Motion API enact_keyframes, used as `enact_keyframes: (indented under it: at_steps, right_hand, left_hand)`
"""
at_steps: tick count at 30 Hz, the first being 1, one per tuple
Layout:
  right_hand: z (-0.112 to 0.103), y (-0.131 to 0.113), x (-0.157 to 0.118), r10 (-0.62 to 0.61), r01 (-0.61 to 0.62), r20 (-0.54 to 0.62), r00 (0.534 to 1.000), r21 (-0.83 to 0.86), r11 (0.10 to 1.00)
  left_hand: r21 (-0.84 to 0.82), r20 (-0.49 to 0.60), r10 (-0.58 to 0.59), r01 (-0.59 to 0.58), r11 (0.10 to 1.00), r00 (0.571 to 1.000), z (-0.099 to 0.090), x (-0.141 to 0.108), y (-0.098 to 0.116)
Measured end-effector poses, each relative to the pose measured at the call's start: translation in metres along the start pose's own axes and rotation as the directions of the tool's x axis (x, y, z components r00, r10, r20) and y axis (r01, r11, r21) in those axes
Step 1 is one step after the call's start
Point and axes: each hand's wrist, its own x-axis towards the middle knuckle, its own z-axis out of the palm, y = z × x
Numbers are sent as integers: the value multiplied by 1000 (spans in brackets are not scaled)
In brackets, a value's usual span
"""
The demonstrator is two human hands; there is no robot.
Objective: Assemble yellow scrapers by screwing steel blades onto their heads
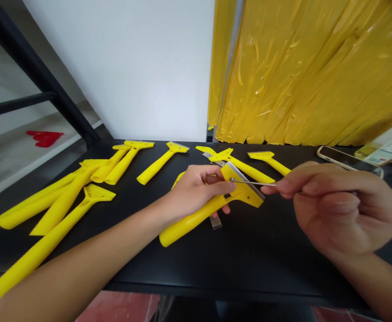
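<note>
My left hand (199, 192) is closed round the neck of a yellow scraper (196, 219), its thumb beside a small screw (232, 180) on the scraper's head. A metal blade edge runs along the head's upper right side. Between the fingers of my right hand (336, 205) is a thin metal tool (256, 183), whose tip meets the screw. Below my left fingers, a grey metal strip (216, 221) partly shows on the black table (216, 264).
Several more yellow scrapers (155, 166) lie at the left and back of the table. A phone (348, 161) and a labelled container (388, 143) are at the back right. Yellow plastic sheeting (309, 76) hangs behind. A red item (45, 138) rests on a left shelf.
</note>
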Motion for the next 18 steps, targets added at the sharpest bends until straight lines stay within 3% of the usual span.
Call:
enact_keyframes:
  at_steps: [3,7,12,18]
  right_hand:
    - [5,4,3,-188,189,31,982,-51,981]
    - [10,4,4,-43,43,-14,999,1,999]
    - [11,4,5,10,-5,-51,999,83,996]
    - [10,1,5,211,-198,-79,974,142,970]
  left_hand:
    - [66,-1,31,-31,997,1000,0,0,-2]
    - [56,7,20,-21,998,1000,-1,-1,-3]
    - [5,15,5,-5,1000,1000,-1,-1,-3]
    - [-48,5,-6,7,999,1000,0,-1,-2]
